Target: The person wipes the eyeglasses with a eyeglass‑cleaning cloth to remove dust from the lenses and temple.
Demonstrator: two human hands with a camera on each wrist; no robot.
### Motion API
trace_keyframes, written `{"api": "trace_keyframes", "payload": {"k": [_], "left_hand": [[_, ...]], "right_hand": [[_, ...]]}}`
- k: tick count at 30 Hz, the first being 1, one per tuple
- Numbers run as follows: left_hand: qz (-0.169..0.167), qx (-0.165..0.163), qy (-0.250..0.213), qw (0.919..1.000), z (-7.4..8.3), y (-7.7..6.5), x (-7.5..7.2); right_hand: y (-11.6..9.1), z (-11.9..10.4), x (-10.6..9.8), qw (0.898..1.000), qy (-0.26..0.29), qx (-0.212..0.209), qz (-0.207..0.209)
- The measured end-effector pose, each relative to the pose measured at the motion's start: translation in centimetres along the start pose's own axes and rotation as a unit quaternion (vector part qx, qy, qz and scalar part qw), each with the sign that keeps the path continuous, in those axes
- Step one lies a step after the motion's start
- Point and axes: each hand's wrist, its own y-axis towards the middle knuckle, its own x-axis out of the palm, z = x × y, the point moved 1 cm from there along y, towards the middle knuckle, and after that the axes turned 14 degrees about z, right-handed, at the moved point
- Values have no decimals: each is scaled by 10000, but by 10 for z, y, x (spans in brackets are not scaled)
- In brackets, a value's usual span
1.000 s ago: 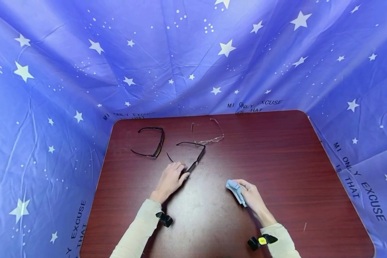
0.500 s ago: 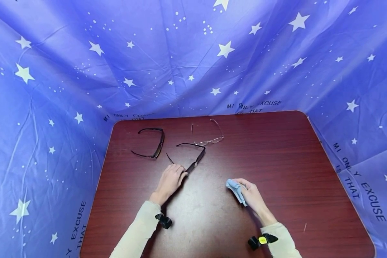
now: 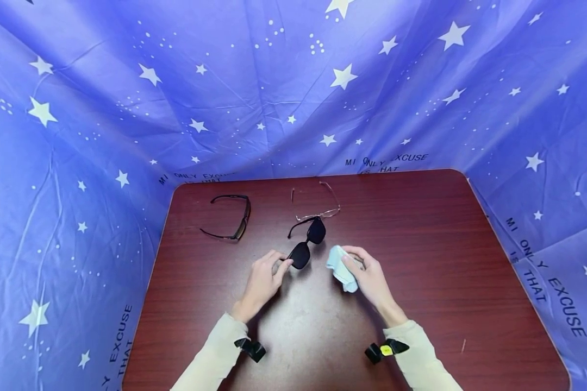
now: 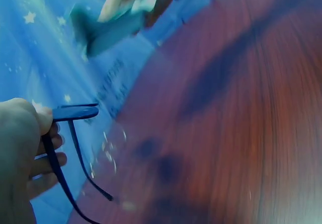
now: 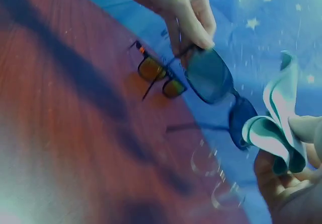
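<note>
My left hand pinches a pair of black sunglasses at one outer corner, between thumb and fingers. The sunglasses are raised off the table, with the dark lenses turned toward me and the temples unfolded. In the left wrist view, both temples of the sunglasses hang downward past the fingers. My right hand holds a folded light-blue cloth just right of the sunglasses. In the right wrist view, the thumb and fingers grip the bunched cloth, close to the far lens; contact cannot be told.
Black-framed glasses with amber lenses lie unfolded at the table's back left. Thin wire-rimmed glasses lie behind the sunglasses. The reddish-brown wooden table has rounded corners, and a blue star-patterned curtain surrounds it.
My left hand has lifted the sunglasses from the table and turned their lenses toward me. My right hand has moved forward and left with the cloth, closer to the sunglasses.
</note>
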Motion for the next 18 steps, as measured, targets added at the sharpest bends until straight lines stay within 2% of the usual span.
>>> {"api": "trace_keyframes", "payload": {"k": [3, 6, 9, 11, 12, 14, 18], "left_hand": [[18, -555, -348, 9979, 11, 3, 0], [-89, -1247, -783, 9891, 21, 7, 0], [-243, -2012, -1343, 9700, 30, 11, 0], [-325, -2352, -1555, 9589, 37, 14, 0], [-352, -2448, -1647, 9548, 39, 15, 0], [-382, -2453, -1664, 9543, 44, 18, -1], [-339, -2169, -1475, 9644, 48, 21, -2]], "right_hand": [[2, -14, 11, 9974, 147, -667, 224], [4, -24, 21, 9881, 34, -1465, 473], [8, -31, 30, 9665, -421, -2441, 671], [10, -33, 35, 9477, -815, -3006, 701], [10, -34, 38, 9391, -987, -3225, 663], [10, -34, 42, 9239, -1282, -3553, 611], [2, -32, 48, 9052, -1468, -3953, 535]]}}
